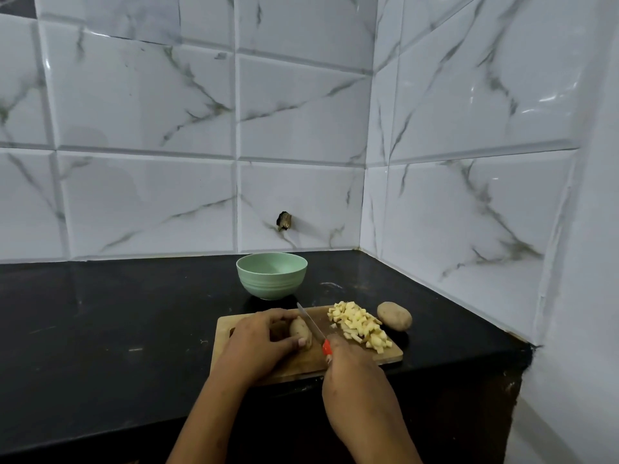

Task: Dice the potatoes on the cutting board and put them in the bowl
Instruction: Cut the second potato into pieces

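A wooden cutting board lies on the black counter. My left hand presses a potato piece down on the board. My right hand grips a red-handled knife, whose blade rests against the right side of that piece. A heap of pale diced potato sits on the board's right part. One whole unpeeled potato lies on the counter just past the board's right corner. A light green bowl stands behind the board; I see nothing in it.
The black counter stretches left and ends at a front edge near me and a right edge by the tiled side wall. White marble-look tiles back the counter, with a small dark hole above the bowl.
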